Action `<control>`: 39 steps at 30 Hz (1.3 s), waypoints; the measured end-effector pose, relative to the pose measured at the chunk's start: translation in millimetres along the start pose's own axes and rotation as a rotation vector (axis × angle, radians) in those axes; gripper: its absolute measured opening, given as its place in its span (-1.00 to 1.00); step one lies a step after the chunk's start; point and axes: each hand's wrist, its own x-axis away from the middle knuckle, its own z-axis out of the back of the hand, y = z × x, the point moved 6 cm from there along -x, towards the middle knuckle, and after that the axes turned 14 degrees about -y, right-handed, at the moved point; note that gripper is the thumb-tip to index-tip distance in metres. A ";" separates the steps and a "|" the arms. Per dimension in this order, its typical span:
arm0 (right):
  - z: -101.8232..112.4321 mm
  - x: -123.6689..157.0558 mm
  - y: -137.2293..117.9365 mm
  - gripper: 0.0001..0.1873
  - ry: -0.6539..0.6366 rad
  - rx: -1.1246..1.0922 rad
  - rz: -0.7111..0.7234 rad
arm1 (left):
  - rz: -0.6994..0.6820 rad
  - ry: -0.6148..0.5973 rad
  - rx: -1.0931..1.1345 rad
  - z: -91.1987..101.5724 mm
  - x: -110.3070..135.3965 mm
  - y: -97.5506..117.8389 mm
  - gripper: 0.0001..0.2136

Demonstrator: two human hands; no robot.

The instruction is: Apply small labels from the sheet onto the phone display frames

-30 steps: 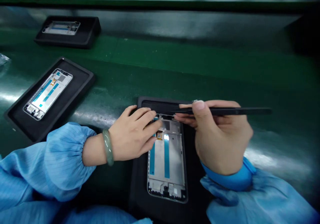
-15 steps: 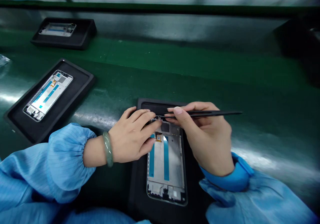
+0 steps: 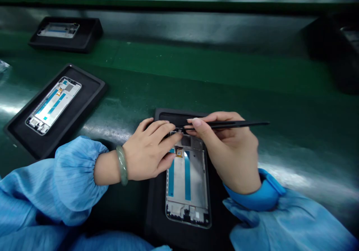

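Phone frame (image 3: pixel 198 176) | in black tray (image 3: pixel 155 213), 6 o'clock | right fingers (image 3: pixel 198 122) pinch black tool (image 3: pixel 252 123), shifted towards 9 o'clock | left fingers (image 3: pixel 165 129) over frame's 12 o'clock end, grip unclear | work likely centres there

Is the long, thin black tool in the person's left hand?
No, the long, thin black tool is in the right hand.

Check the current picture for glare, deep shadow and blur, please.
Head view: glare streaks the green bench beyond the right hand and at the left edge; head view: a white glint sits on the phone frame; head view: the black object at upper right is dark and soft; head view: the tool's tip is hard to make out.
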 end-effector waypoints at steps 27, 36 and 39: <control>-0.1 6.8 -3.6 -0.80 0.033 0.279 0.118 | 0.005 0.007 -0.006 0.5 -1.3 0.1 -0.61; 0.8 7.3 -5.6 -0.81 0.045 0.302 0.123 | 0.002 0.003 -0.011 0.2 -1.6 -0.2 -0.62; 0.2 7.4 -7.2 -0.81 0.042 0.311 0.138 | -0.001 0.006 -0.009 -0.1 -1.5 -0.3 -0.61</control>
